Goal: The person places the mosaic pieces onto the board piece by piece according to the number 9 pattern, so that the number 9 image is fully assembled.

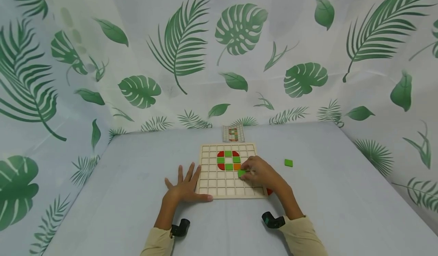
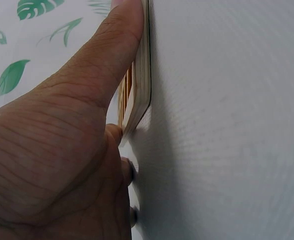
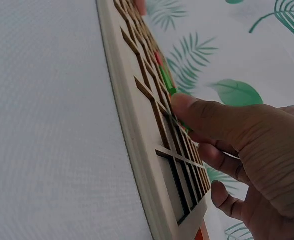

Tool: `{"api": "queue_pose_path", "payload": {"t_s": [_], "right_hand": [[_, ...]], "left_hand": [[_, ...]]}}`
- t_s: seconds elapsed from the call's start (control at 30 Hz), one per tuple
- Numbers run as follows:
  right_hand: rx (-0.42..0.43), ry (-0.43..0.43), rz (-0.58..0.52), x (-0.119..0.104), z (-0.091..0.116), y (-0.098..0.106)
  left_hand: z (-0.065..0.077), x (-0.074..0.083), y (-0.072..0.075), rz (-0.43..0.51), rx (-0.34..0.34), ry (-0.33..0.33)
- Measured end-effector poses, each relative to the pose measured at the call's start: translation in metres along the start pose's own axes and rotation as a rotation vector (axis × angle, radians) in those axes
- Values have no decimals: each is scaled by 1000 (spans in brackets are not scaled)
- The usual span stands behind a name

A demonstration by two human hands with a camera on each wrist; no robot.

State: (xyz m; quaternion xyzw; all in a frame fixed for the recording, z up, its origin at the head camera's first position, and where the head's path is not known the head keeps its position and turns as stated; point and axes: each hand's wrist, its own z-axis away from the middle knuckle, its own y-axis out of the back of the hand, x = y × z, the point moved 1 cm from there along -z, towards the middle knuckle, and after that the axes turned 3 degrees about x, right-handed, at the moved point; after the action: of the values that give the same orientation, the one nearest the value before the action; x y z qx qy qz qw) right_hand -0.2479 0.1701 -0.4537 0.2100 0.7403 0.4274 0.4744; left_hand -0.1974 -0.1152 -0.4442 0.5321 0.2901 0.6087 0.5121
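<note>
A wooden grid board (image 1: 212, 191) lies flat, with a ring of red rounded-corner tiles (image 1: 221, 167), green square tiles (image 1: 228, 167) and one orange tile (image 1: 237, 166) set in its cells. My right hand (image 1: 261, 172) pinches a green square tile (image 1: 241, 173) at a cell just below and right of the orange one. In the right wrist view, the thumb (image 3: 206, 115) partly covers that tile. My left hand (image 1: 184, 189) rests at the board's near left corner, fingers spread, its thumb (image 2: 112, 55) along the front edge.
Behind the board lies a small pattern card (image 1: 233, 133) with a similar coloured figure. A loose green tile (image 1: 288, 162) is on the table to the right. Under the right wrist, a red piece (image 1: 269, 191) shows partly beside the board. Leaf-printed cloth (image 1: 239, 77) hangs at the back and sides.
</note>
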Motion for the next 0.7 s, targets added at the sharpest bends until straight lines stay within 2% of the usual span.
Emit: {"api": "queue_pose_path", "payload": {"t_s": [0.13,0.7], "right_hand": [[-8,18,50,-1,-1,-3],[-9,-17,49,-8,-2,-7]], "left_hand": [[-1,0,-2,2,0,-3],[0,1,-1,-4,-5,5]]}}
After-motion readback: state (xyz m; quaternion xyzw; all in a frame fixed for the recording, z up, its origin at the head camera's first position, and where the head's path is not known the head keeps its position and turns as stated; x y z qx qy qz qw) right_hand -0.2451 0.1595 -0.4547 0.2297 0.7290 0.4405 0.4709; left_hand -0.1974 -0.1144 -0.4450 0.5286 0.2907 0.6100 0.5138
